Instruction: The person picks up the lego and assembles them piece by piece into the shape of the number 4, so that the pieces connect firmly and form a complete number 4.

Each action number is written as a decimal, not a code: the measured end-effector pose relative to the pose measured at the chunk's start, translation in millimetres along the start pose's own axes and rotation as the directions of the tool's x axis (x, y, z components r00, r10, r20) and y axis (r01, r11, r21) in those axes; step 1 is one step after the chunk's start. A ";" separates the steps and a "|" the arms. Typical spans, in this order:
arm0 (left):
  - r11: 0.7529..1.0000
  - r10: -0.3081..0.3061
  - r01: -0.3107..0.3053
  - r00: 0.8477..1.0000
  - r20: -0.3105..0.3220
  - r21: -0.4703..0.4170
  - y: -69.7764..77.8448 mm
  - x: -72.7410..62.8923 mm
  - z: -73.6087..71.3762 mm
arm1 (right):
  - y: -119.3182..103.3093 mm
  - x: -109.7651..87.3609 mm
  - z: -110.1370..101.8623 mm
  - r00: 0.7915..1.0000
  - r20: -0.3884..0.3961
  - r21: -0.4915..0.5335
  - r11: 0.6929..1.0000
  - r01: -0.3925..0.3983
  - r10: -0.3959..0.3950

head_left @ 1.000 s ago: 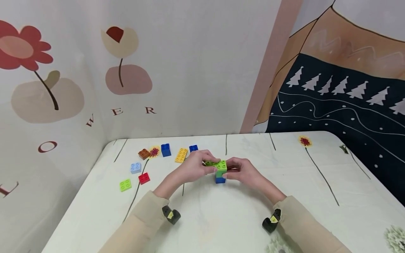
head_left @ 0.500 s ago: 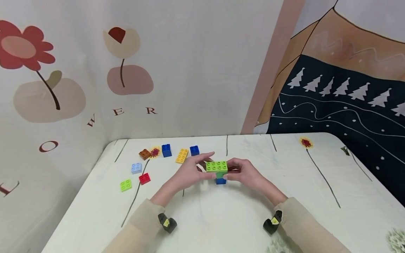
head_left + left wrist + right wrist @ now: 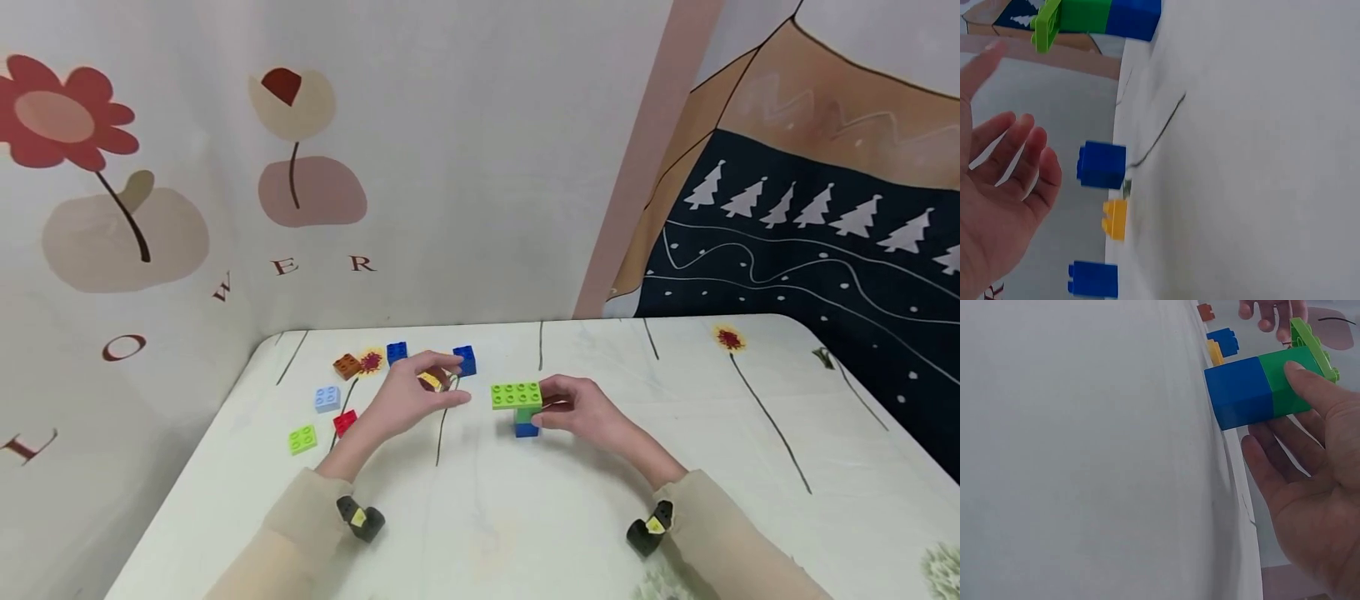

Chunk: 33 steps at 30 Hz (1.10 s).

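Pinching the stack (image 3: 523, 417) in the nearer right hand (image 3: 585, 408), with its lime brick (image 3: 516, 397) lengthwise toward the empty, loosely parted left hand (image 3: 408, 398)

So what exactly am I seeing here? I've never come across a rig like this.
There is no machine, just a person working bare-handed. The wide picture comes from a camera worn on the head, looking forward and down; the two smaller ones come from the wrists, one each, and look turned sideways.

The right hand holds a green block, which sits on a blue block and under a long lime piece. The left hand holds nothing.

On the white cloth lie loose bricks: two blue ones, yellow, red, light blue, small lime and orange-brown.
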<state>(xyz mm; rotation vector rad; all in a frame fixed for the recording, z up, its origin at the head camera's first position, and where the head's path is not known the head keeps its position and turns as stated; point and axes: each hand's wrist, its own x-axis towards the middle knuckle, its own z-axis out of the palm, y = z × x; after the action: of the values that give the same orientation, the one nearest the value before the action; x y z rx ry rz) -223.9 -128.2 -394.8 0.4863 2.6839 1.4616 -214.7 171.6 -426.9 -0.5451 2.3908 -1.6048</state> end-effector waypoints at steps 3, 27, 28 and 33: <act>0.998 -0.037 0.039 0.998 -0.051 0.050 -7.3 4.2 -6.5 | -0.9 -1.3 0.6 1.000 -0.005 0.004 1.000 0.000 0.000; 0.967 -0.174 0.207 0.962 -0.208 0.147 -35.2 27.1 4.3 | -12.0 -0.7 0.9 0.995 -0.066 0.040 0.996 0.081 -0.078; 0.966 -0.176 0.210 0.962 -0.209 0.153 -35.3 27.7 5.0 | -12.0 -0.4 0.9 0.995 -0.066 0.034 0.997 0.075 -0.073; 0.960 -0.176 0.215 0.962 -0.211 0.179 -36.1 30.0 7.4 | -12.5 -0.2 1.1 0.997 -0.069 0.037 0.999 0.037 -0.035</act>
<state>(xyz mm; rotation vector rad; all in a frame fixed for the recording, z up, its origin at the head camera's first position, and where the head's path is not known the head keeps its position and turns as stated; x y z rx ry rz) -260.0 -131.6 -425.5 0.0821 2.9454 1.2515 -211.8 166.6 -415.8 -0.5374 2.4065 -1.7075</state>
